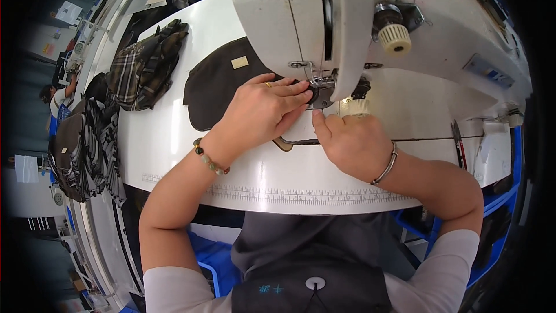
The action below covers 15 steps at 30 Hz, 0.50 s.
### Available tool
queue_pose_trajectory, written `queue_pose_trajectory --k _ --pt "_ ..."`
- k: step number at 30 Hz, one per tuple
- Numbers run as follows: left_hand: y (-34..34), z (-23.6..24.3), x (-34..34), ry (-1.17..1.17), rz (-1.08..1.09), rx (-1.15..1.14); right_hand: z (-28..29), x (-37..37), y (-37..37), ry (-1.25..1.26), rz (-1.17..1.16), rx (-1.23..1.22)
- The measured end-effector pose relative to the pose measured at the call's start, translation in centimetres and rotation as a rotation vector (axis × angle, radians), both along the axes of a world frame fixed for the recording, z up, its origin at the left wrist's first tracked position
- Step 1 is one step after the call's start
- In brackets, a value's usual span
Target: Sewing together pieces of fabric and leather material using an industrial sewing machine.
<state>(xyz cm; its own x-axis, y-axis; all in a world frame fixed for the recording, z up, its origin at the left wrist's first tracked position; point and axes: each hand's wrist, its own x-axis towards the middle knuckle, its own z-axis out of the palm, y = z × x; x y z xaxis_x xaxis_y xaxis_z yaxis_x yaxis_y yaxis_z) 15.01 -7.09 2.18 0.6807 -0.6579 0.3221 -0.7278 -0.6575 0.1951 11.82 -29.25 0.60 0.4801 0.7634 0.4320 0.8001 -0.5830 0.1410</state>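
A dark brown fabric piece [209, 94] with a small cream label [239, 62] lies flat under the head of a white sewing machine [417, 29]. My left hand [263, 107] rests over the fabric's right part, its fingers stretched toward the presser foot [324, 81] and lying flat. Just right of and below the needle plate is my right hand [353, 142]. Its index finger points at the plate while the other fingers are curled under. Whatever they may grip is hidden. The fabric's edge near the needle is mostly covered by my left fingers.
A plaid fabric bundle [147, 69] lies at the table's left, and more dark fabric pieces [87, 145] hang beyond it. A printed ruler [278, 195] runs along the front edge. Red-and-black scissors or snips [459, 145] lie on the right. A co-worker [61, 93] is far left.
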Motion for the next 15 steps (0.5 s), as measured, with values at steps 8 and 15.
queue_pose_trajectory --k 8,15 --pt "-1.0 0.2 -1.7 -0.108 0.068 0.094 0.1 -0.1 0.1 0.002 0.012 0.027" --pt "-1.9 0.5 -4.1 -0.078 0.07 0.189 0.0 -1.3 -0.3 0.023 -0.031 -0.046"
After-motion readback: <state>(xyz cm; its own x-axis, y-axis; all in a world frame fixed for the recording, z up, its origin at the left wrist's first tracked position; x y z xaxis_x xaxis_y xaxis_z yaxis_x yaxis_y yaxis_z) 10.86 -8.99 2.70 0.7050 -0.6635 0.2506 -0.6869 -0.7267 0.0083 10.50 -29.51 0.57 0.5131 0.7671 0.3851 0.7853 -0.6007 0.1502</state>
